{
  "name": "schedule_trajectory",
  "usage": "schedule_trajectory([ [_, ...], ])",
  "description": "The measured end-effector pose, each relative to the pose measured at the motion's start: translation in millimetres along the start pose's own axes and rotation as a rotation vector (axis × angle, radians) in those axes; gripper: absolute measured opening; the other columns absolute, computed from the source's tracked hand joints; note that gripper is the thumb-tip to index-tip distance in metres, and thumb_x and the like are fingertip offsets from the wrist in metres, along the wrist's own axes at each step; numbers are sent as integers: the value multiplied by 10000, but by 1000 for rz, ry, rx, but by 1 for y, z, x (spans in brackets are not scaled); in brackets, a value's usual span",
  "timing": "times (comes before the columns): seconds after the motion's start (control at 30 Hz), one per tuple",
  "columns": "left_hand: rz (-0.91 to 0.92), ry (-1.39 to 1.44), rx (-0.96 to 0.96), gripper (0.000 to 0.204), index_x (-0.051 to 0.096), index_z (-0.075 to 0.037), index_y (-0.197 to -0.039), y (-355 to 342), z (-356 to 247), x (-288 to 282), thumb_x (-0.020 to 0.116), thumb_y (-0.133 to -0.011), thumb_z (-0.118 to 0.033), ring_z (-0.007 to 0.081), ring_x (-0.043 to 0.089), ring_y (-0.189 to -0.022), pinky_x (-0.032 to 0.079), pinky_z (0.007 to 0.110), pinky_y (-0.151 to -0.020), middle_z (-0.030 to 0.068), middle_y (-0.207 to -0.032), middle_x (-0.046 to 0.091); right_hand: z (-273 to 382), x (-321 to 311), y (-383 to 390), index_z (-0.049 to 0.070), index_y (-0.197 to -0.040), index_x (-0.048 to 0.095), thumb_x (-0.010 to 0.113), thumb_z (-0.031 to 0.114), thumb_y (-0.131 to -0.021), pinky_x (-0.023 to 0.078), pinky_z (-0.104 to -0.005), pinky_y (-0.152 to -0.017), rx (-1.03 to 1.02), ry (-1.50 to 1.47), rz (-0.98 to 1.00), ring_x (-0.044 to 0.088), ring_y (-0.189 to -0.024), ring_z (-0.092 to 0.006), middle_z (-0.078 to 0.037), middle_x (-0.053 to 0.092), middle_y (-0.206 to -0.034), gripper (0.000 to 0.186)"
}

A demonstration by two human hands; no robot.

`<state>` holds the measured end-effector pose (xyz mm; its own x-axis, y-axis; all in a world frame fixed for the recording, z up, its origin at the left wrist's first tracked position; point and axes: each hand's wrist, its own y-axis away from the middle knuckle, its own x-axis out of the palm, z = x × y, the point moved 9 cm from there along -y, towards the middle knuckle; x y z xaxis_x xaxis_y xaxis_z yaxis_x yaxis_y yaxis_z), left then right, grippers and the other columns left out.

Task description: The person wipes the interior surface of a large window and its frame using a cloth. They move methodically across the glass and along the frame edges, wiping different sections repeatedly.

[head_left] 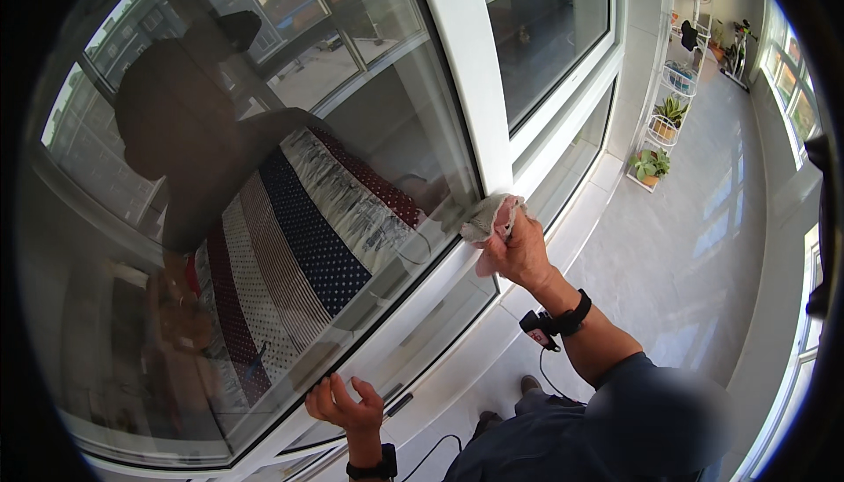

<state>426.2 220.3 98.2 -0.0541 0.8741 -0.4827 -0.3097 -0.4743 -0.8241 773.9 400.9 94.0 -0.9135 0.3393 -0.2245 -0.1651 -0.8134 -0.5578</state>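
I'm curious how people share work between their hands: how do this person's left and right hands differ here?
The right hand grips a crumpled cloth; the left hand holds no cloth, its fingers loosely curled. The right hand is higher and further right in the picture than the left hand. Both are at the white window frame, and each arm wears a dark strap.
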Motion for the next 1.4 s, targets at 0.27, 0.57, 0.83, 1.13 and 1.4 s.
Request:
schedule_trajectory([
  [0.27, 36, -34, -29, 442, 510, 35, -1288, 7, 2, 2, 630, -897, -133, 377, 440, -1194, 354, 589, -1012, 204, -1293, 447, 28, -33, -42, 60, -1146, 588, 815, 184, -789, 542, -441, -814, -146, 93, -230, 663, -945, -379, -154, 664, -1019, 441],
  [0.57, 28, 4, -61, 478, 460, 43, -1331, 4, 0, 0, 604, -912, -138, 419, 391, -1254, 297, 636, -1057, 227, -1327, 415, 167, -67, -114, 96, -1212, 619, 836, 245, -768, 385, -558, -1020, -705, 343, -408, 483, -1178, -445, -218, 504, -1287, 516],
  [0.83, -144, 34, -106, 435, 638, -21, -1267, -1, 2, -10, 683, -883, -221, 365, 509, -1166, 399, 561, -994, 189, -1261, 552, 291, -86, -190, 17, -1492, 355, 701, 256, -866, 321, -588, -1091, -972, 507, -459, 384, -1286, -527, -305, 380, -1447, 754],
  [1.13, -158, 45, -122, 445, 634, -7, -1277, -2, 3, -12, 657, -874, -193, 384, 507, -1170, 404, 562, -990, 203, -1238, 560, 433, -119, -287, 20, -1472, 390, 632, 308, -939, 377, -551, -1060, -1187, 625, -708, 450, -1235, -502, -308, 468, -1353, 652],
  [1.4, -151, 69, -166, 346, 672, -17, -1212, -12, 2, -20, 656, -881, -118, 367, 535, -1119, 443, 550, -960, 169, -1192, 568, 564, -134, -395, -17, -1146, 594, 433, 231, -973, 412, -600, -983, -1278, 996, -881, 535, -1085, -518, -321, 572, -1202, 343],
])
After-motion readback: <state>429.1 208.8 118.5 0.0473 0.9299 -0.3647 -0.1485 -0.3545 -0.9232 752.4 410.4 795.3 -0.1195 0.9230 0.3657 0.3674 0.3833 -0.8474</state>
